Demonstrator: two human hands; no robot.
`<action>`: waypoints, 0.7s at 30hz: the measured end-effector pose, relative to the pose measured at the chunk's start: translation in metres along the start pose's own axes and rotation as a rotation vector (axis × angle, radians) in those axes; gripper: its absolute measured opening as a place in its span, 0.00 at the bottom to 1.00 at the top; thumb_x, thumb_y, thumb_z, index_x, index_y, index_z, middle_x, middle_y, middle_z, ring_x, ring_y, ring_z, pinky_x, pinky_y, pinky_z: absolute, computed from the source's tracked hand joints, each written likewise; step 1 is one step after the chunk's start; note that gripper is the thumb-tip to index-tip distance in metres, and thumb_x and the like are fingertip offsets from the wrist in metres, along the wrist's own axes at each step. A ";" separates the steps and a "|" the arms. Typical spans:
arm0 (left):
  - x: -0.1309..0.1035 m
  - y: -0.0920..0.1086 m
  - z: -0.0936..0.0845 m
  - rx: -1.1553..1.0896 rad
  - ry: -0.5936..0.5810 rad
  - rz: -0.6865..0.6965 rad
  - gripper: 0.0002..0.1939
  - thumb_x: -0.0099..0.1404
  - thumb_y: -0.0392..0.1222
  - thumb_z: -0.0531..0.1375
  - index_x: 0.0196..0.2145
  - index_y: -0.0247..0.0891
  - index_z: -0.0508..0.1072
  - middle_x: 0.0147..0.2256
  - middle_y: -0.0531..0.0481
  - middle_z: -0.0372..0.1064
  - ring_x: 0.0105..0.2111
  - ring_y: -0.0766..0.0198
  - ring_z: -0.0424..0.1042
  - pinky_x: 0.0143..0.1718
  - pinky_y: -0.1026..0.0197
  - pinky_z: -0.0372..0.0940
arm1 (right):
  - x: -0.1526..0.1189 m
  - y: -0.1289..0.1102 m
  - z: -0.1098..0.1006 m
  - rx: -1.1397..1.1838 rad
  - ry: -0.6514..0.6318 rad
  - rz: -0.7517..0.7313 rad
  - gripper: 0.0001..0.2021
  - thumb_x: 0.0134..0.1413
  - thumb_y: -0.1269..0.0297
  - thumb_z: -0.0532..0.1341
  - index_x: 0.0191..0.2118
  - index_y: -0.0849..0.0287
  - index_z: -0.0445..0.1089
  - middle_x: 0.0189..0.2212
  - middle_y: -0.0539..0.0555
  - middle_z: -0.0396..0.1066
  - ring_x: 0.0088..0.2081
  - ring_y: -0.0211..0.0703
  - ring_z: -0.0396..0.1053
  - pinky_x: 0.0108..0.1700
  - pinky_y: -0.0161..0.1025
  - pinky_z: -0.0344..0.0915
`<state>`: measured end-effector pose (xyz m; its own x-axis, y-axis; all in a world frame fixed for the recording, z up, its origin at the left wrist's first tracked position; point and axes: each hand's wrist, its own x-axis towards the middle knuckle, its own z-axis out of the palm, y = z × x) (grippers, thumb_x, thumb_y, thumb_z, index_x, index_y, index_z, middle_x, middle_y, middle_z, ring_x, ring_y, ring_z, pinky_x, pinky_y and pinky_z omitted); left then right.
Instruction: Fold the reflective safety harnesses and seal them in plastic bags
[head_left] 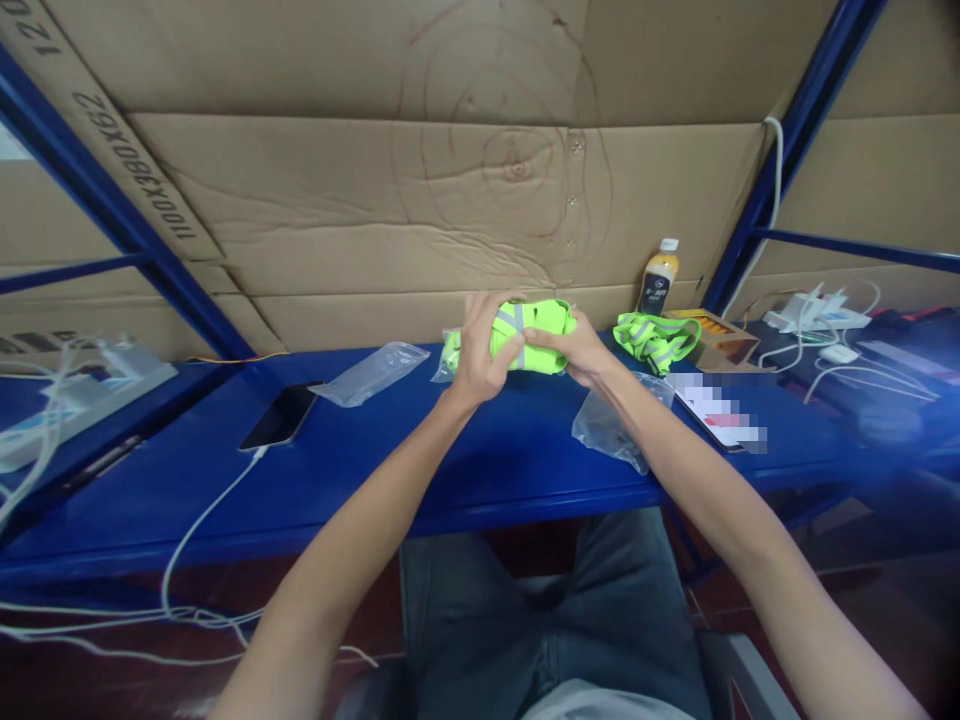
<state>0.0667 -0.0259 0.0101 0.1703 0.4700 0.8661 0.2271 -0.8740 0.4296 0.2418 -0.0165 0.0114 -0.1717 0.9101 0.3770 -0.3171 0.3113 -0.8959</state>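
Observation:
Between both hands is a folded neon-yellow reflective vest [551, 325] with grey bands, held up over the far part of the blue table. My left hand [480, 350] grips its left end, thumb across the front. My right hand [581, 345] is closed on the right end, its thumb also lying on the front face. Behind my left hand, more neon fabric [450, 352] shows in clear plastic. A second neon reflective piece [652, 340] lies loosely bunched to the right. Clear plastic bags lie on both sides, one [379, 372] at the left and one [615, 425] under my right forearm.
A black phone [281, 415] with a white cable lies on the blue table [480, 480] at left. To the right are a drink bottle [660, 277], an open cardboard box [716, 340] and another phone [716, 410]. Power strips [817, 312] with cables sit at both sides. Cardboard walls the back.

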 end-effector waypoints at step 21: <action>-0.003 -0.031 0.031 -0.170 0.135 -0.286 0.26 0.79 0.61 0.50 0.51 0.46 0.83 0.56 0.43 0.77 0.61 0.49 0.73 0.69 0.46 0.63 | -0.002 0.001 0.000 0.102 -0.205 0.092 0.38 0.30 0.60 0.85 0.52 0.52 0.74 0.41 0.52 0.83 0.43 0.53 0.81 0.43 0.47 0.82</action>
<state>0.0894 0.0037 -0.0137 -0.0080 0.6882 0.7255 0.0821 -0.7226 0.6863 0.2418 -0.0182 0.0095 -0.3868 0.8555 0.3441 -0.3822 0.1908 -0.9042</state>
